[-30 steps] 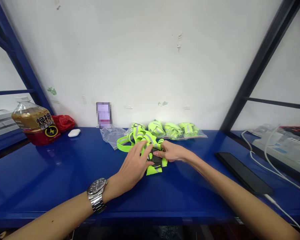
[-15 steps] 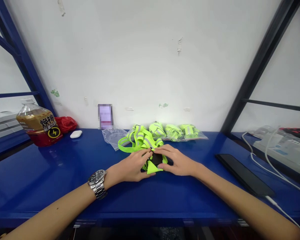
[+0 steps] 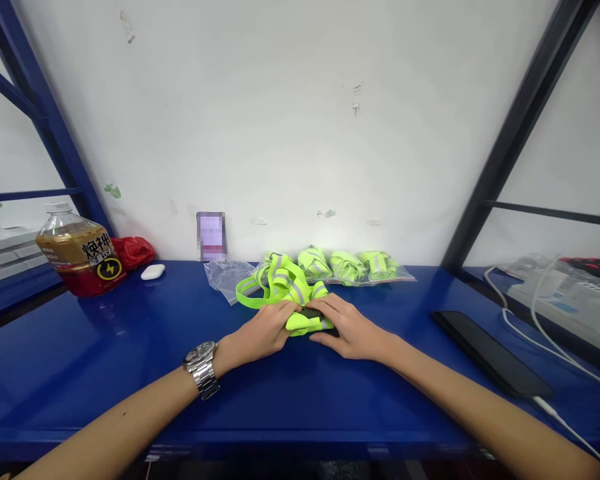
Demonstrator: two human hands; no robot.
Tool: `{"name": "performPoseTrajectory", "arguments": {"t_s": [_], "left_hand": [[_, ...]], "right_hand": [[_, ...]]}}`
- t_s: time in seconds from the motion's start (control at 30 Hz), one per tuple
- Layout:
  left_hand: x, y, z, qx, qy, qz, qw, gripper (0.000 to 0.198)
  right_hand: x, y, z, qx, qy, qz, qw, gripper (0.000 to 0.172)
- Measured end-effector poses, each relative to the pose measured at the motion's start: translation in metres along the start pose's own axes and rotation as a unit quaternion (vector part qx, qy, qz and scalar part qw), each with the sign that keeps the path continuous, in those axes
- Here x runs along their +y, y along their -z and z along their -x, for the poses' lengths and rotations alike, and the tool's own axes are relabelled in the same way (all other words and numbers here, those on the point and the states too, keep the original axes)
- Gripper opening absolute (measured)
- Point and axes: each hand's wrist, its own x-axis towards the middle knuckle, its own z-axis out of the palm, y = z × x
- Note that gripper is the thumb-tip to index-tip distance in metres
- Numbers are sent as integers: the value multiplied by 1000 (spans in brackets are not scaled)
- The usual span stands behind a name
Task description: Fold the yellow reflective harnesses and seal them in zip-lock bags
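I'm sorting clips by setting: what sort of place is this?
Probably an indoor workbench, perhaps in a workshop or storeroom: a blue tabletop, a dark post at its right, and bagged yellow-green reflective straps by the wall.

Bottle beside red bag, small white case, dark phone plugged into white cable

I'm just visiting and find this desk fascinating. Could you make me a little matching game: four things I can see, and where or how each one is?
1. Silver watch
2. Neon strap
3. Black phone
4. Drink bottle

A. Plugged into a white cable
B. Far left, beside a red bag
C. Around the left wrist
D. Near end between left hand and right hand

Pairs: 1-C, 2-D, 3-A, 4-B
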Motion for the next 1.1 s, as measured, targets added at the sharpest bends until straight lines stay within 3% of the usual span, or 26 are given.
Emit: {"name": "performPoseTrajectory", "arguments": {"t_s": [0.1,0.17,0.3,0.43,0.5,0.6,0.67,0.77,0.87,1.0,1.1], "left_hand": [[3,1,-3,31,19,39,999,18],[4,1,-7,56,54,57,995,26],[1,-1,-18,98,120,138,978,28],[-10,-5,-26,43,145,273,950,31],[-13,-5,-27,28,169,256,951,32],[-11,-6,-24,45,224,124,966,32],[-6,-6,-22,101,232,37,967,29],[1,-6,-20,170,153,-39,973,34],[0,-7,-22,124,64,-83,987,24],[-9,-7,-24,73,18,-127,989,19],[-15,-6,-27,36,11,-125,991,24]], "right_hand": [[-4,-1,-3,33,-29,-8,999,30],[-5,-3,-6,48,-75,-25,996,17],[-8,-4,-16,26,-190,-105,976,20],[-8,-2,-26,-22,-270,-138,953,21],[-7,0,-30,-44,-298,-130,945,21],[-5,1,-33,-77,-328,-113,935,23],[-4,0,-33,-88,-329,-76,937,27],[-4,-5,-31,-45,-319,0,947,27],[-6,-9,-29,14,-295,21,955,43],[-3,-12,-25,26,-206,29,978,25],[1,-15,-19,40,-146,67,986,25]]}}
